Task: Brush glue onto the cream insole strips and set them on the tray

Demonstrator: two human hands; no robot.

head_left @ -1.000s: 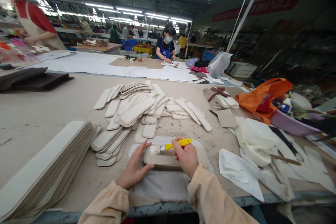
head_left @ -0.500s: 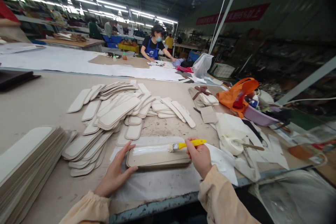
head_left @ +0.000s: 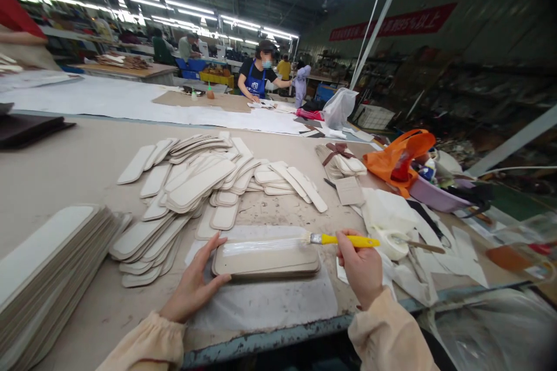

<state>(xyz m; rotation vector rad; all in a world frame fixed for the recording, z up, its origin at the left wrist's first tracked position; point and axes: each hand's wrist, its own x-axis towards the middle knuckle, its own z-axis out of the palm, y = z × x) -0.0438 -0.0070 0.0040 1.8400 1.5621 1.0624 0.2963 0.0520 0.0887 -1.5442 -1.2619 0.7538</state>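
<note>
A short stack of beige rounded panels lies on a translucent sheet at the table's front. My left hand grips the stack's left end, thumb at the near corner and fingers at the far corner. My right hand is closed around the yellow handle of a paintbrush, right of the stack. Its pale bristles touch the far right part of the top panel. A glossy whitish wet streak runs along that panel's far side, ending at the bristles.
Loose cream panels spread behind the stack; a tall pile of panels stands left. At right are a white tub with a stick, an orange bag and a purple basin. A co-worker stands across the table.
My right hand has moved the paintbrush rightward along the top panel, and the wet streak is longer. My left hand stays at the stack's left end. The co-worker has lifted a lavender cloth.
</note>
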